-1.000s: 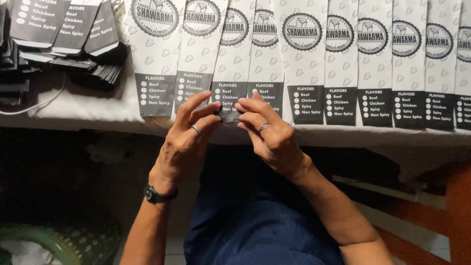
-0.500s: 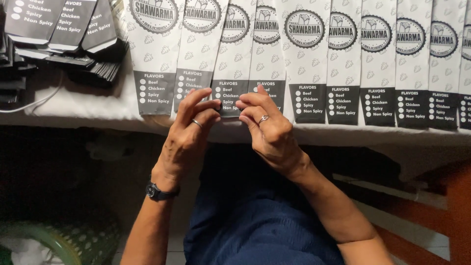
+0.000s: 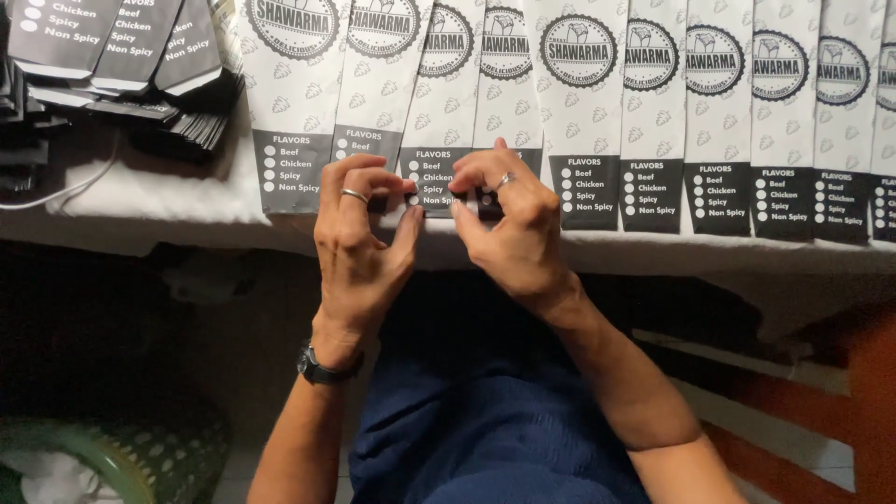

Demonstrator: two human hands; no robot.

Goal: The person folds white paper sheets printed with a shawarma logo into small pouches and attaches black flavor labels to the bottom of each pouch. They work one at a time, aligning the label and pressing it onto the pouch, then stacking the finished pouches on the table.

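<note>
At the near edge of the surface (image 3: 140,201), the left hand (image 3: 359,238) and right hand (image 3: 509,224) pinched the dark bottom band of one white paper sleeve (image 3: 439,112), fingertips curled narrowly together over it. That sleeve lay in an overlapping row of printed sleeves (image 3: 719,112) running to the right edge. Toward the far left corner sat a stack of dark sleeves (image 3: 121,56).

A table (image 3: 140,201) under a white cloth runs across the top, lit brightly from above. Below its edge all falls into deep shadow. A green basket (image 3: 112,457) stands at lower left on what may be a pale floor. Reddish wooden slats (image 3: 840,392) show at lower right.
</note>
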